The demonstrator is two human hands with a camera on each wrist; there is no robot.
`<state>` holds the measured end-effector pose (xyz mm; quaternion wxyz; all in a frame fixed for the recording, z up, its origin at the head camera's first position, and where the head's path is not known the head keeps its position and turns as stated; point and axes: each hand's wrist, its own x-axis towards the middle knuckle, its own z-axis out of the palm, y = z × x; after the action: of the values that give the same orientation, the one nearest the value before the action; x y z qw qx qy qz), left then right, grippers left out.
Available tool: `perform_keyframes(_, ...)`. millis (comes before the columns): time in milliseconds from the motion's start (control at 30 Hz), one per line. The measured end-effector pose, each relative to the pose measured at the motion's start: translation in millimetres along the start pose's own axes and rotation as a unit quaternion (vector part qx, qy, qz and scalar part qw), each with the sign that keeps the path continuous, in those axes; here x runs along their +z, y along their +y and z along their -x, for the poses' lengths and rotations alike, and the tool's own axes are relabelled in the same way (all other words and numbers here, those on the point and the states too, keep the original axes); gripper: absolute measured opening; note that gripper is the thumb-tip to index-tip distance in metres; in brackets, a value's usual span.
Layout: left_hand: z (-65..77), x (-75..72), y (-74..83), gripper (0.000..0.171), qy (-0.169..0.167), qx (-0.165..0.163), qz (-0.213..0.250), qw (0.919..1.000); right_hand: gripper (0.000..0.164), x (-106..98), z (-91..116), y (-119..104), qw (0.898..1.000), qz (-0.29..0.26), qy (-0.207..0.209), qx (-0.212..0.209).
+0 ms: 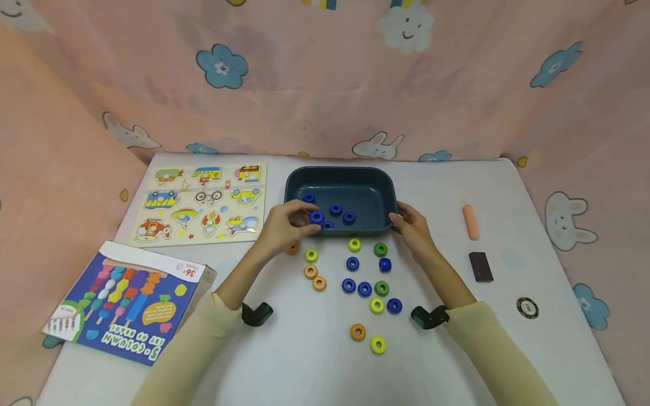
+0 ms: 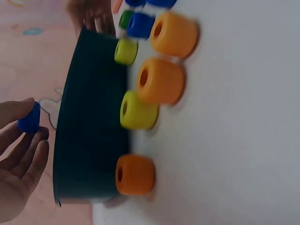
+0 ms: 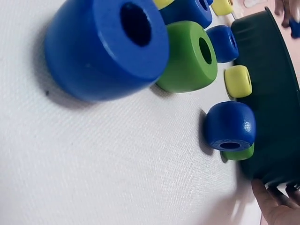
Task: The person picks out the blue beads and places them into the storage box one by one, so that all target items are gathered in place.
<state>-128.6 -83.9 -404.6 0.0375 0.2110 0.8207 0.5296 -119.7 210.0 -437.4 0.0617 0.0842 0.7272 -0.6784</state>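
Note:
A dark teal rectangular tray (image 1: 345, 176) stands at the back middle of the table, with several blue beads inside, among them one blue bead (image 1: 336, 209). Over its left front corner my left hand (image 1: 284, 228) pinches a blue bead (image 2: 30, 118) between thumb and fingers, above the tray's rim. My right hand (image 1: 412, 228) holds the tray's right front corner, thumb at the rim. In front of the tray lie loose beads: a green bead (image 1: 380, 249), a yellow bead (image 1: 378, 345), an orange bead (image 2: 135, 174) and several more blue ones.
At the left are a wooden vehicle puzzle board (image 1: 200, 220) and a bead-set box (image 1: 132, 304). Off to the right lie an orange stick (image 1: 470, 222), a dark brown block (image 1: 481, 267) and a round black-and-white chip (image 1: 527, 308). A pink printed curtain (image 1: 315, 84) surrounds the table.

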Motion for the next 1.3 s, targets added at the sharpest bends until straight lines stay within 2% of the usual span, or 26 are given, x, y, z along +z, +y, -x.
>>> perform_keyframes(200,-31.0,-7.4,-6.3,0.034,0.015,-0.017,-0.033,0.9992,0.047,0,0,0,1.000,0.006,-0.002,0.009)
perform_keyframes(400,-42.2,-4.9,-7.7,0.036,0.012,-0.021,-0.048,0.9986,0.046,0,0,0,1.000,0.006,0.004,0.009)
perform_keyframes(500,-42.1,-4.9,-12.1,0.040,0.025,-0.022,-0.049,0.9983,0.046,0,0,0,1.000,0.004,0.002,0.006)
perform_keyframes(600,-40.7,-5.5,-16.9,0.043,0.063,-0.026,-0.052,0.9963,0.047,0,0,0,1.000,0.005,0.001,0.005)
perform_keyframes(700,-39.5,-5.9,-22.1,0.044,0.110,-0.047,-0.063,0.9908,0.046,0,0,0,1.000,0.009,0.006,0.008)
perform_keyframes(767,-38.4,-5.6,-26.5,0.046,0.127,-0.069,-0.049,0.9883,0.046,0,0,-1,1.000,0.011,0.009,0.011)
perform_keyframes(933,-32.5,-5.2,-38.5,0.050,0.121,-0.134,0.042,0.9827,0.047,-2,0,-1,1.000,0.016,-0.001,0.006)
perform_keyframes(1033,-28.6,-4.5,-44.7,0.050,0.114,-0.157,0.056,0.9795,0.048,-7,0,-1,0.999,0.037,-0.019,-0.006)
perform_keyframes(1200,-25.0,-3.2,-49.2,0.049,0.109,-0.159,0.053,0.9798,0.045,-22,9,0,0.996,0.075,-0.037,-0.020)
perform_keyframes(1300,-22.5,-4.7,-31.6,0.049,0.107,-0.159,0.069,0.9791,0.043,-30,25,3,0.994,0.101,-0.041,-0.012)
